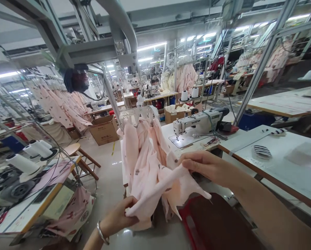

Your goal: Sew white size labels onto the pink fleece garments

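Pale pink printed fabric pieces [145, 163] hang in folds from a hanger clamp [139, 113] in front of me. My left hand [122, 215] pinches the lower edge of one piece. Higher and to the right, my right hand [204, 165] grips the same piece between thumb and fingers. The edge is stretched between both hands, and a loose corner dangles below the right one. Behind the fabric, a white Brother sewing machine [197, 123] stands on its table with its needle light on.
Another sewing table with thread cones [24, 163] is at the left, beside a wooden stool [84, 156]. A cardboard box [103, 130] sits on the floor. At the right, a white table [287, 163] carries striped pieces. Metal rails and posts [264, 59] frame the station.
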Available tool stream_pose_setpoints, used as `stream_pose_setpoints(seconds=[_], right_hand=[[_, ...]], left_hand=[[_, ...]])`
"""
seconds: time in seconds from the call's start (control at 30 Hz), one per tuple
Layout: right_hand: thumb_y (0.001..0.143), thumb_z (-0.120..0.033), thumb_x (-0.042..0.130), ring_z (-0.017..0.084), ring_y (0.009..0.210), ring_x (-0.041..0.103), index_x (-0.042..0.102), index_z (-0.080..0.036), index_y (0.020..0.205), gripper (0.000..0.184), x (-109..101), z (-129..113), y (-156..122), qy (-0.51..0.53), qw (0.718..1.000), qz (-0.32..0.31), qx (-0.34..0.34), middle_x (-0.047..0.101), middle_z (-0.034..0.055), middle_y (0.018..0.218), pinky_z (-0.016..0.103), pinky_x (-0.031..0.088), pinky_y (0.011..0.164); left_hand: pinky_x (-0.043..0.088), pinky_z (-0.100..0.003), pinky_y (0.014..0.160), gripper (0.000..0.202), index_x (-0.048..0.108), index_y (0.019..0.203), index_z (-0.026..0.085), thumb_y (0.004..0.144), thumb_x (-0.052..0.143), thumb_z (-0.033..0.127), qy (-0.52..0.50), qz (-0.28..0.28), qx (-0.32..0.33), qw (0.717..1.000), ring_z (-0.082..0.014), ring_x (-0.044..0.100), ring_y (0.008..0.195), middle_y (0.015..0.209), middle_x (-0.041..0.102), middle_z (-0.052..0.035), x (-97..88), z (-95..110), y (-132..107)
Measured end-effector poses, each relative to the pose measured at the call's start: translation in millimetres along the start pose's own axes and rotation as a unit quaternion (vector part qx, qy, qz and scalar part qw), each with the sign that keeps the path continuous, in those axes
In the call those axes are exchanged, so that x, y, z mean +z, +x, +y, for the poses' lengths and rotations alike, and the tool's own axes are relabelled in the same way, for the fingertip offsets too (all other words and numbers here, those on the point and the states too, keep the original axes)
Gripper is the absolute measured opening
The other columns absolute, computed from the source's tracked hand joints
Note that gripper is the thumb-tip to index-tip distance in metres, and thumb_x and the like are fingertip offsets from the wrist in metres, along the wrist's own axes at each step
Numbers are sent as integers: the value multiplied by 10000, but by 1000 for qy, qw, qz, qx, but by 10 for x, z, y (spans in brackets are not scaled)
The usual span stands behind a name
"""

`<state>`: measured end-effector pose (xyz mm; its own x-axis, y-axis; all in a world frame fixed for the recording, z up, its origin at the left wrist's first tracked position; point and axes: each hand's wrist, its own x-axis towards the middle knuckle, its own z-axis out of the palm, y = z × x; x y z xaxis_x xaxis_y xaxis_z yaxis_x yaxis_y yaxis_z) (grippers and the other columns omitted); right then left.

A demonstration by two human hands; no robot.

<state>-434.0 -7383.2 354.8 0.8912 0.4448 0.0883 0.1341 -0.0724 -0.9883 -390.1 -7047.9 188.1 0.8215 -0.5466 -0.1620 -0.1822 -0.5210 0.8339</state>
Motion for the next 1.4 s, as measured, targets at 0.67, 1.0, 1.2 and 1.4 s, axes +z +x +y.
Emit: stream_pose_setpoints(seconds=[0.67, 1.0, 1.2, 1.4], right_hand=[[872, -186, 555, 194, 841, 623, 580, -280, 913, 106, -53, 376, -617, -308, 857, 360, -204, 653, 47, 884, 308, 500, 707], [863, -432, 538, 168, 701, 616, 601, -220, 889, 223, 1152, 1419, 38, -332, 920, 196, -71, 654, 12, 794, 263, 490, 628], [738, -163, 434, 194, 746, 624, 471, -164, 1116, 380, 1349, 1578, 45, -280, 910, 305, -16, 628, 70, 923, 297, 500, 631], [836, -190, 443, 146, 833, 631, 404, -213, 1123, 290, 983, 1476, -291, -211, 910, 351, -56, 607, 44, 967, 250, 536, 699]], left_hand=[[434, -249, 481, 195, 619, 730, 174, 619, 615, 335, -133, 254, -185, 940, -236, 593, 660, 706, 638, -80, -21, -587, -201], [570, -215, 589, 589, 411, 1368, 208, 795, 547, 191, -393, 192, -90, 895, -65, 523, 644, 1006, 566, -41, -68, 813, 194], [593, -194, 567, 357, 574, 1160, 125, 803, 588, 142, -481, 260, -16, 837, -81, 577, 663, 923, 605, -52, -137, 1129, 239], [574, -126, 550, 234, 600, 1040, 88, 817, 531, 69, -512, 323, -8, 796, -68, 623, 666, 882, 638, -37, -332, 1066, 235]])
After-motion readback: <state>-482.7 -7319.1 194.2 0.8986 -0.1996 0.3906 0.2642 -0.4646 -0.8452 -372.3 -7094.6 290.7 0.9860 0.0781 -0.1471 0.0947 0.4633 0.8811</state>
